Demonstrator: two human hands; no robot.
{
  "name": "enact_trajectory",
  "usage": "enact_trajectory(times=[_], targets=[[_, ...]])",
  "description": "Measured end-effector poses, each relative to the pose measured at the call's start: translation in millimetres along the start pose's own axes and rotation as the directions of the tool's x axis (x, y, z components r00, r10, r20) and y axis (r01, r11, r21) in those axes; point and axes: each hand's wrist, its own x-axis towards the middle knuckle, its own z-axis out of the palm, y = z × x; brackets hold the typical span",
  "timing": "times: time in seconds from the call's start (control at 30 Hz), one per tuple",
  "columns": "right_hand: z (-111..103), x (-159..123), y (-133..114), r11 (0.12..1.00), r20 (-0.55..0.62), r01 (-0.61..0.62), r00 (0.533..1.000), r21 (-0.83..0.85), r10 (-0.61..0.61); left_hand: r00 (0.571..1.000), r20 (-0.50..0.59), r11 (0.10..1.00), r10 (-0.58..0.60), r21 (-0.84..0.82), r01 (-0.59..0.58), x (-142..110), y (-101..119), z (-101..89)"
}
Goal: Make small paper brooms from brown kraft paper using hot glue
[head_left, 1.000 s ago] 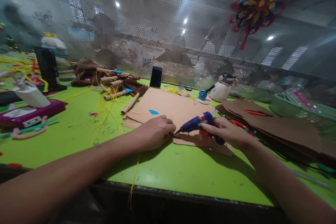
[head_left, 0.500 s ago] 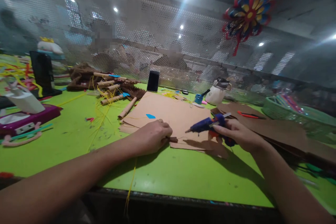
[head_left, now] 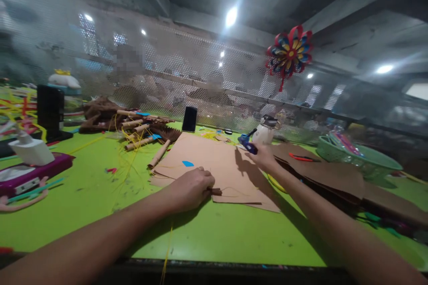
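Observation:
My left hand (head_left: 195, 188) is closed on a small brown paper piece (head_left: 216, 191), pressing it low over the stacked brown paper sheets (head_left: 217, 156). Thin yellow string trails from near that piece across the top sheet. Farther out, beyond the sheets' right side, my right hand (head_left: 262, 156) is wrapped around a dark blue glue gun (head_left: 249, 144). The gun's front end is at the small blue pot or stand, and I cannot make out whether they touch. A blue paper scrap (head_left: 187, 164) lies on the top sheet left of centre.
Rolled brown paper tubes (head_left: 137, 136) and yellow string lie at the left back. A phone (head_left: 189, 119) stands behind the sheets. At right are brown sheets (head_left: 321, 173), a red cutter (head_left: 302, 157) and a green basket (head_left: 361, 156). A purple power strip (head_left: 36, 176) sits far left.
My right hand has carried the glue gun away from the brown piece, forward and left to the blue pot. My left hand keeps its hold. The camera view has tilted up.

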Motion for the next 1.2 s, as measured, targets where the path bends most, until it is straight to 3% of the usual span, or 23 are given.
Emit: enact_trajectory(times=[0.2,0.37,0.57,0.67,0.77,0.9,1.03,1.2], targets=[[41,28,-9,0.986,0.067,0.158,0.986,-0.051,-0.155,1.0,0.012,1.0,-0.029,0.005,0.029,-1,0,0.9],[53,41,9,0.976,0.111,0.204,0.974,-0.075,-0.195,0.999,0.02,0.999,-0.041,0.016,0.041,0,1,-0.4],[32,26,18,0.969,0.127,0.246,0.963,-0.039,-0.239,0.995,0.078,0.998,-0.057,-0.018,0.059,3,3,-3.2],[13,-5,-4,0.961,0.07,0.277,0.958,0.019,-0.278,0.994,0.092,0.998,-0.053,-0.04,0.057,5,4,-4.2],[-5,-42,-39,0.86,0.022,0.444,0.886,0.25,-0.464,0.995,0.09,0.997,-0.04,-0.059,0.045,6,3,-4.5],[-13,-73,-68,0.802,0.173,0.487,0.807,0.346,-0.565,0.994,0.098,0.997,-0.041,-0.059,0.047,7,4,-5.3],[-11,-78,-69,0.826,0.26,0.441,0.802,0.35,-0.538,0.993,0.112,0.997,-0.041,-0.061,0.049,7,5,-6.9],[-26,-86,-73,0.819,0.294,0.432,0.783,0.377,-0.549,0.99,0.127,0.997,-0.056,-0.05,0.063,8,6,-8.3]])
